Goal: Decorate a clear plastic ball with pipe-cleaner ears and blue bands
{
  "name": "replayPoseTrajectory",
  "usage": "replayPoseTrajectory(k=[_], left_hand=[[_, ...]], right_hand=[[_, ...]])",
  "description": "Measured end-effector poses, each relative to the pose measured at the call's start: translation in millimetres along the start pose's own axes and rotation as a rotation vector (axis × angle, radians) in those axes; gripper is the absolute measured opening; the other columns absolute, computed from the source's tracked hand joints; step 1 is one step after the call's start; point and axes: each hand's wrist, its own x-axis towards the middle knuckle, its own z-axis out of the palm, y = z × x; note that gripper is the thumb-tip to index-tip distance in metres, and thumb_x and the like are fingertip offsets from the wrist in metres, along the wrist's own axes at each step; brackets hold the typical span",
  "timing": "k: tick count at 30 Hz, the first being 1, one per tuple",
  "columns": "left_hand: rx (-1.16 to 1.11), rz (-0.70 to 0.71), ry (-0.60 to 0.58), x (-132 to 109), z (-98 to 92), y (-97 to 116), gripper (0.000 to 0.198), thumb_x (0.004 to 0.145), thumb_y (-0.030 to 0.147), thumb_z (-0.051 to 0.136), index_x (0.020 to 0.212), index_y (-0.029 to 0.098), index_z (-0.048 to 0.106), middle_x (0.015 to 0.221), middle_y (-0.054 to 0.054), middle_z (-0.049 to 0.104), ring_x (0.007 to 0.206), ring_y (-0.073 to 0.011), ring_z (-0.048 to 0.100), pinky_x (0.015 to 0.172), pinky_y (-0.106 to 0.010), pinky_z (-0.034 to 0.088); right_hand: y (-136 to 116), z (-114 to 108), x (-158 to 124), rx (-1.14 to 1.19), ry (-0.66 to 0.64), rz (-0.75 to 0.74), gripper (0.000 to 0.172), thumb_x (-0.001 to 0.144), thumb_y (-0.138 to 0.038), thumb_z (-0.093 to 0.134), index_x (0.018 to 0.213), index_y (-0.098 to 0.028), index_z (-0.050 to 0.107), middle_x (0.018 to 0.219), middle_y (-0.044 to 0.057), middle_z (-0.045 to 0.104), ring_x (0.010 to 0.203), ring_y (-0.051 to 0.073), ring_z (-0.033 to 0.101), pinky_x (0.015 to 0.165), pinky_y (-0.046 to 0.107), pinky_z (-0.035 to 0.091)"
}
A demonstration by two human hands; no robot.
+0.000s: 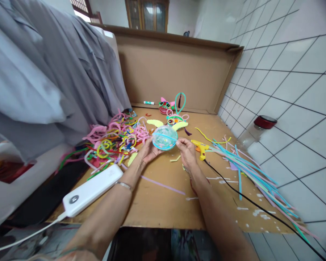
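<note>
A clear plastic ball ringed with a light blue pipe cleaner is held above the cardboard sheet. My left hand cups it from the left and below, fingers curled. From the right, my right hand grips the ball's side with its fingertips. Just behind the ball lies a pipe-cleaner figure with yellow wings. A pink pipe-cleaner figure sits farther back.
A tangle of bent coloured pipe cleaners lies left of the ball. Straight pipe cleaners fan out at right beside a yellow glue gun with a black cord. A white power bank lies near left. Grey clothing hangs left; tiled wall right.
</note>
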Motion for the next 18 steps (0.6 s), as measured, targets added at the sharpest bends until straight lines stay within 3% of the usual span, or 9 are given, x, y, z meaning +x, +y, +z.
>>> replayPoseTrajectory(k=[12, 18], left_hand=[[-0.043, 0.021, -0.037, -0.4, 5.4, -1.2, 0.059, 0.070, 0.040, 0.079, 0.122, 0.021, 0.060, 0.113, -0.012, 0.073, 0.108, -0.0273, 0.068, 0.094, -0.045, 0.056], [-0.069, 0.087, -0.116, 1.7, 6.8, -3.1, 0.066, 0.068, 0.040, 0.081, 0.128, 0.022, 0.060, 0.116, -0.012, 0.072, 0.103, -0.0256, 0.069, 0.090, -0.043, 0.057]], right_hand=[[1.6, -15.4, 10.2, 0.054, -0.065, 0.027, 0.031, 0.048, -0.037, 0.090, 0.061, -0.020, 0.067, 0.071, -0.002, 0.065, 0.072, 0.012, 0.056, 0.081, 0.030, 0.047], [-2.9, -26.6, 14.8, 0.025, -0.180, 0.112, 0.035, 0.051, -0.040, 0.092, 0.062, -0.021, 0.064, 0.065, -0.003, 0.065, 0.066, 0.013, 0.057, 0.076, 0.031, 0.051]])
